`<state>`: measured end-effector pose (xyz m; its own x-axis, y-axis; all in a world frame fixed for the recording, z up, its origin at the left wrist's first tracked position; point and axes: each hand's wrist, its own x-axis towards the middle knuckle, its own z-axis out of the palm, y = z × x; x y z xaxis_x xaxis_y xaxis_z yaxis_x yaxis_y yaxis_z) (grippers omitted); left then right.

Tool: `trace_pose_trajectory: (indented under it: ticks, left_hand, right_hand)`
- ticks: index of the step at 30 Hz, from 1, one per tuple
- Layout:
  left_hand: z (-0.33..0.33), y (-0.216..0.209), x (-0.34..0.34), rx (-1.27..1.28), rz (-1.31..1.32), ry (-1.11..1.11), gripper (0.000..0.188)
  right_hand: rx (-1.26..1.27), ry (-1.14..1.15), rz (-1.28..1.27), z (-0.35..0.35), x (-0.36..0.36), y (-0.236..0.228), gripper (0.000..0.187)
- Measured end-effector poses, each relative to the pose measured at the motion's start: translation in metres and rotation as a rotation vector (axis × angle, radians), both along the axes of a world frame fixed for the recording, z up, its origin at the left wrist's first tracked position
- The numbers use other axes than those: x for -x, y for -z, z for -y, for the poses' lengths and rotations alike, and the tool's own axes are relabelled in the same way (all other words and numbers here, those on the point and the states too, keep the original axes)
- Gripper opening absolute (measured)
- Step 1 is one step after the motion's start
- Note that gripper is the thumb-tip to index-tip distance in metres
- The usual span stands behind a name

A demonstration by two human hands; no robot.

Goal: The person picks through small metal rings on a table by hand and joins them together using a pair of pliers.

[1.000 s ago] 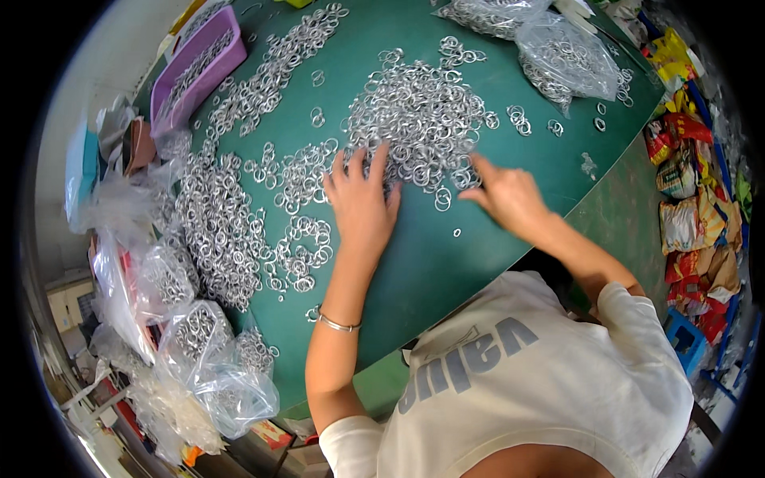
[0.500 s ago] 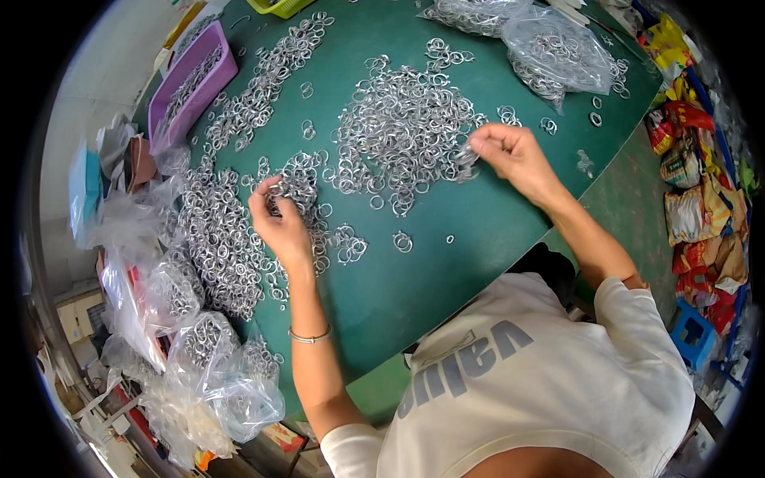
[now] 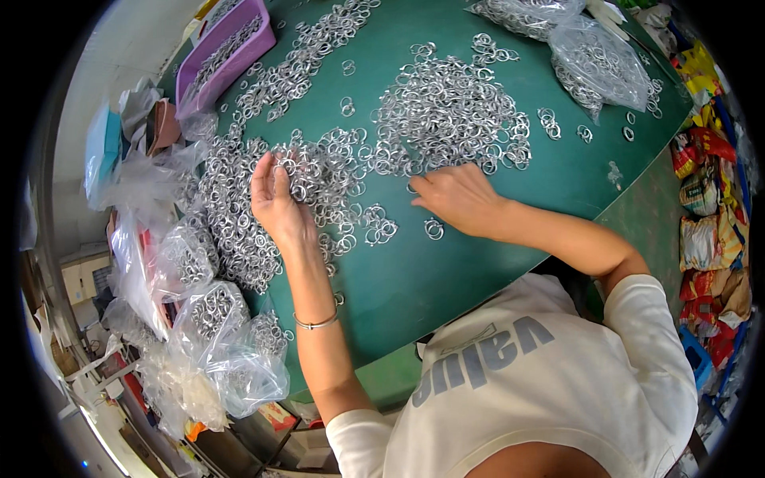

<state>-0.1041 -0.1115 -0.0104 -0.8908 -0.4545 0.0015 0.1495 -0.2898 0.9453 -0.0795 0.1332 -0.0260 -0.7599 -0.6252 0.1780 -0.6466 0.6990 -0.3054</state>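
Small silvery metal rings lie in piles on a green table [image 3: 470, 275]. My left hand [image 3: 277, 199] is at the left heap of rings [image 3: 231, 215], its fingers stretched up and the thumb apart from them. Rings touch its fingertips and thumb; whether any rest in the palm is hidden. My right hand [image 3: 458, 197] is palm down at the near edge of the middle ring pile [image 3: 446, 111]. Its fingers are curled in, with the tips close to the table beside a ring; what they pinch is hidden. A small ring cluster [image 3: 433, 229] lies just below this hand.
A purple basket [image 3: 209, 60] of rings stands at the back left. Clear plastic bags [image 3: 247, 374] with rings hang along the left edge. Another bag of rings [image 3: 598, 64] lies at the far right. Coloured packages [image 3: 701, 231] line the right side beyond the table edge.
My right hand has moved left and nearer, from the pile's right side to its near edge. My left hand's fingers have straightened from a curl. The whole view has shifted slightly.
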Motion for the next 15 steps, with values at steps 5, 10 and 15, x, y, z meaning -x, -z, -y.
trace_pose_trajectory:
  ticks: [5,10,15]
  left_hand:
    - [0.01,-0.011,-0.013,0.167,0.025,0.075,0.034]
    - [0.033,-0.019,-0.039,1.059,0.034,0.331,0.04]
    - [0.003,-0.036,-0.03,1.53,0.214,0.267,0.028]
  right_hand:
    - [0.446,-0.087,0.263,-0.005,0.006,-0.006,0.014]
    - [1.058,0.169,1.238,-0.041,0.017,-0.021,0.019]
    - [1.343,0.25,1.519,-0.045,0.026,-0.025,0.014]
